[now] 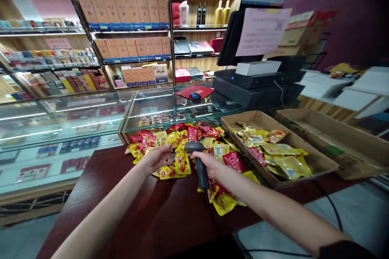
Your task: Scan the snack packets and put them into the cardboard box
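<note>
A heap of yellow and red snack packets covers the back part of the dark red table. My left hand is at the left of the heap, fingers apart, over yellow packets, with nothing held. My right hand is wrapped round the handle of a black barcode scanner, whose head points left above the packets. More yellow and red packets lie beneath my right wrist. Right of the heap, a cardboard box holds further packets, mostly gold and yellow.
A second cardboard box stands at the right. Behind the table are a glass counter, a red mat with a mouse, and a monitor with paper on it. Shelves of boxes and bottles line the back. A cable hangs at the lower right.
</note>
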Tool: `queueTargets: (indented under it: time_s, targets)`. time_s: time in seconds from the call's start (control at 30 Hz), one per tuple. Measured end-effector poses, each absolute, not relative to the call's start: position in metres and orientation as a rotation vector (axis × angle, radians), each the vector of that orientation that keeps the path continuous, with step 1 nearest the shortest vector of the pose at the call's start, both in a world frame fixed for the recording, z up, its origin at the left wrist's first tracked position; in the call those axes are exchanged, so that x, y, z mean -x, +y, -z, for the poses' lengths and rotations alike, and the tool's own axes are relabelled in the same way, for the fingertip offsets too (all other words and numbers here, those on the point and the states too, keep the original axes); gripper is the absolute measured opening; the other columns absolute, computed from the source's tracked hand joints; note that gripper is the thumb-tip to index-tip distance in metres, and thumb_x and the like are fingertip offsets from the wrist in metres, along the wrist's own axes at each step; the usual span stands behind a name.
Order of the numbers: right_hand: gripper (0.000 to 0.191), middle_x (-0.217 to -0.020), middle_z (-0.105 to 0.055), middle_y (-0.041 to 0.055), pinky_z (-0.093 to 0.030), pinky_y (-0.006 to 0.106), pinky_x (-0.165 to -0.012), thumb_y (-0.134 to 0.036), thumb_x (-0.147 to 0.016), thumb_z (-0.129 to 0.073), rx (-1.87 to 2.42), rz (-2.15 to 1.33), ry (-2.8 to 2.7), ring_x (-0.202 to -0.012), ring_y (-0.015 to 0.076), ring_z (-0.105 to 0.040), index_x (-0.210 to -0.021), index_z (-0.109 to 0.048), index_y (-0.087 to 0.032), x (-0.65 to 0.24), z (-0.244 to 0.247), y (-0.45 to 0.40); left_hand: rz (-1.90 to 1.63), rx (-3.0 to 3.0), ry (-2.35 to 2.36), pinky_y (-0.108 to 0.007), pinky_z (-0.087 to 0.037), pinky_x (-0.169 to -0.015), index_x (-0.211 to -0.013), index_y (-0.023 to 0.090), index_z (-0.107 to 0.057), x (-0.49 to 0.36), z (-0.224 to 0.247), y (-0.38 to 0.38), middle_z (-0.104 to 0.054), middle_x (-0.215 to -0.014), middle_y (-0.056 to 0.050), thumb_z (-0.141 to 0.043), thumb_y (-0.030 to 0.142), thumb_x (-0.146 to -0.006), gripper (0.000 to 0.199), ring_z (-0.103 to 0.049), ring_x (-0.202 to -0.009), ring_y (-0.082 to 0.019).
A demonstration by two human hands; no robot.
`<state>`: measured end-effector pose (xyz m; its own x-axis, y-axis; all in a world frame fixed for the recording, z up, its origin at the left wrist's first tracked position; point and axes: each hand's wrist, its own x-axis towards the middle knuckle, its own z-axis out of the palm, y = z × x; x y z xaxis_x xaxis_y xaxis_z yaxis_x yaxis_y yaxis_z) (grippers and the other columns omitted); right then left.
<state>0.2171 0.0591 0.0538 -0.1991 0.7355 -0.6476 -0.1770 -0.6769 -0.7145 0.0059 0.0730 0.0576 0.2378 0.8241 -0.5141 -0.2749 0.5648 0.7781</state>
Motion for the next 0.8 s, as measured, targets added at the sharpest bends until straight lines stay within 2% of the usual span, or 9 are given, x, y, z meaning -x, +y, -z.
queueTargets:
  time_s: [0.17, 0.3, 0.5, 0.67, 0.8]
  targets:
    - [0.003, -0.054, -0.056, -0.0023, -0.039, 0.019, -0.046, -0.012, -0.069, -0.057, 1.392, -1.918, -0.640, -0.045, 0.0084, -0.049, -0.072, -0.058, -0.014, -0.214, -0.031, 0.067, -0.799, -0.543, 1.066, -0.038, -0.050, -0.084, -0.118, 0.015, -0.054, -0.014, -0.041, 0.066, -0.051, -0.129, -0.018, -0.056, 0.033, -0.085, 0.038, -0.055, -0.111, -0.026]
    - [0.002, -0.052, -0.054, -0.0028, -0.043, 0.019, -0.052, -0.013, -0.069, -0.057, 1.332, -1.956, -0.639, -0.049, 0.0087, -0.051, -0.070, -0.058, -0.015, -0.216, -0.021, 0.072, -0.782, -0.553, 1.048, -0.036, -0.050, -0.084, -0.115, 0.016, -0.055, -0.014, -0.038, 0.065, -0.052, -0.128, -0.017, -0.058, 0.034, -0.083, 0.037, -0.056, -0.110, -0.025]
    - [0.007, -0.059, -0.060, -0.0002, -0.048, 0.021, -0.058, -0.012, -0.071, -0.052, 1.233, -2.059, -0.609, -0.053, 0.0098, -0.056, -0.074, -0.058, -0.015, -0.217, -0.032, 0.071, -0.722, -0.538, 1.069, -0.038, -0.052, -0.080, -0.103, 0.015, -0.058, -0.014, -0.037, 0.073, -0.060, -0.113, -0.014, -0.064, 0.032, -0.079, 0.030, -0.061, -0.099, -0.024]
    - [0.012, -0.074, -0.067, 0.0042, -0.052, 0.026, -0.066, -0.013, -0.071, -0.051, 1.100, -2.091, -0.590, -0.069, 0.0140, -0.063, -0.079, -0.060, -0.015, -0.212, -0.030, 0.070, -0.684, -0.567, 1.110, -0.044, -0.053, -0.080, -0.093, 0.015, -0.059, -0.019, -0.035, 0.082, -0.065, -0.098, -0.010, -0.070, 0.032, -0.075, 0.027, -0.063, -0.087, -0.021]
    - [0.010, -0.077, -0.067, 0.0046, -0.052, 0.025, -0.069, -0.011, -0.070, -0.053, 1.105, -2.049, -0.677, -0.077, 0.0143, -0.063, -0.075, -0.061, -0.015, -0.205, -0.028, 0.072, -0.614, -0.678, 1.151, -0.035, -0.056, -0.066, -0.086, 0.014, -0.060, -0.022, -0.026, 0.090, -0.067, -0.079, -0.007, -0.079, 0.031, -0.064, 0.034, -0.065, -0.073, -0.020]
